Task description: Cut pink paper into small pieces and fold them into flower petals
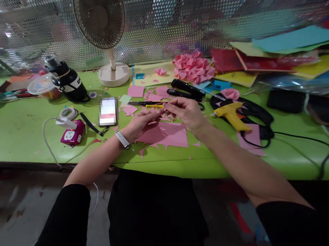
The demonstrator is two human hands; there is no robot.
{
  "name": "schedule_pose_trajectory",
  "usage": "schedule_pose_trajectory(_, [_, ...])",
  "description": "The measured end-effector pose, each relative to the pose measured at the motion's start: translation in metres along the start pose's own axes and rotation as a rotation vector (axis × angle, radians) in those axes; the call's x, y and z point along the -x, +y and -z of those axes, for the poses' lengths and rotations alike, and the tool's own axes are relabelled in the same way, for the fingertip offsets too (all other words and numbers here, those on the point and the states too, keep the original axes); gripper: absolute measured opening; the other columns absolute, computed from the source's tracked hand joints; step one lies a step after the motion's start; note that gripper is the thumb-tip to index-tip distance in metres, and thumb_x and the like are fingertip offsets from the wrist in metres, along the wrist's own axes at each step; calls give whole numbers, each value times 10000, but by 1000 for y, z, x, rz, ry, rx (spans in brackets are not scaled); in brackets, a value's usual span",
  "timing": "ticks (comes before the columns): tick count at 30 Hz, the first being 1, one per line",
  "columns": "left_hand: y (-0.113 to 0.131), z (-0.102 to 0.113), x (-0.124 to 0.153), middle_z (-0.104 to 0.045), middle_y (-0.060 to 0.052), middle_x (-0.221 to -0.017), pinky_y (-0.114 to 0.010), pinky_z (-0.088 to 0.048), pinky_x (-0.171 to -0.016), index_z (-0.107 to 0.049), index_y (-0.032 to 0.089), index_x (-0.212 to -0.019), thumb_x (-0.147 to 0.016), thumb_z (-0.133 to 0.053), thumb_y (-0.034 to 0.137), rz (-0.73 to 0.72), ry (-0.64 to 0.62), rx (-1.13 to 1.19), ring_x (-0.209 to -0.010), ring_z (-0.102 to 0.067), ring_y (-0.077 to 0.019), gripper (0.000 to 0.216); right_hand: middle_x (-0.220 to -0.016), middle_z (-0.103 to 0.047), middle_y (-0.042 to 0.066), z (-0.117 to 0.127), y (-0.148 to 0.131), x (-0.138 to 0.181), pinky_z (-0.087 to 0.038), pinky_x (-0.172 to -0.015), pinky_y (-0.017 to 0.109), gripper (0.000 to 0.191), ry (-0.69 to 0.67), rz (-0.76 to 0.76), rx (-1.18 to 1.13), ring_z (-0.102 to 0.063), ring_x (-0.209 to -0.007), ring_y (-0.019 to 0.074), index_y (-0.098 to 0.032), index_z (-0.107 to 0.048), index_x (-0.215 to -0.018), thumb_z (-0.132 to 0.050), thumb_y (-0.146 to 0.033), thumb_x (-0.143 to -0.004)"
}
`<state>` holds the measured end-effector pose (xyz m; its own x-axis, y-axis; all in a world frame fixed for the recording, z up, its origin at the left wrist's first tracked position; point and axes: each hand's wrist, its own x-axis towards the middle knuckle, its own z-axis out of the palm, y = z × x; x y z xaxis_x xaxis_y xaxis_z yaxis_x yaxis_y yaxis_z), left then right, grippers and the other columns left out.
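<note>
Above a scatter of pink paper scraps, my left hand [142, 124] is turned partly palm up, its fingers loosely stretched and apart. My right hand [188, 112] pinches thumb against fingers just beside the left fingertips; whatever sits in that pinch is too small to make out. Beneath both hands lies a larger pink paper sheet [173, 135] with cut edges. A yellow-handled craft knife or pen-like tool [154, 106] and a dark slim tool [141, 103] rest just beyond my fingers. Behind my right hand stands a black stapler [187, 88].
A yellow glue gun [232, 116] on a black stand is to the right, its cord trailing off. Folded pink paper pieces [193, 67] are heaped at the back. Leftward are a phone [108, 111], a purple plug adapter [73, 134], a black bottle [68, 82] and a fan [113, 74].
</note>
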<state>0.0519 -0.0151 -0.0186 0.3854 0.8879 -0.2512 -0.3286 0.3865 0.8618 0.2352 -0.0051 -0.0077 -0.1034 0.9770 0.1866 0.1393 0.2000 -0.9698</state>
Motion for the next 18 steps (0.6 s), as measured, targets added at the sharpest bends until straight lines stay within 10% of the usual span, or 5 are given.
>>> schedule_pose_trajectory(18, [2, -1, -2, -701, -19, -797, -208, -539, -716, -771, 149, -884, -831, -798, 224, 92, -3, 81, -667, -588, -52, 95, -706, -678, 21, 0, 4, -1, -516, -603, 340, 337, 46, 21, 2, -608, -619, 171, -248, -686, -767, -793, -567, -750])
